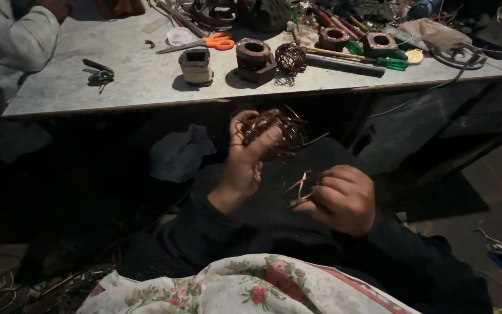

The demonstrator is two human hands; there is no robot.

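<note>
The left hand (245,163) is gripping a tangled copper wire coil (274,131) below the tabletop (135,81); the right hand (344,197) is pinching loose wire ends (300,189), fingers closed; most of the coil is looking unsorted.

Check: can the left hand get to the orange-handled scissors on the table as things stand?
Probably not right away. The left hand is closed on a copper wire coil below the table edge; the scissors lie uncovered farther back on top.
</note>
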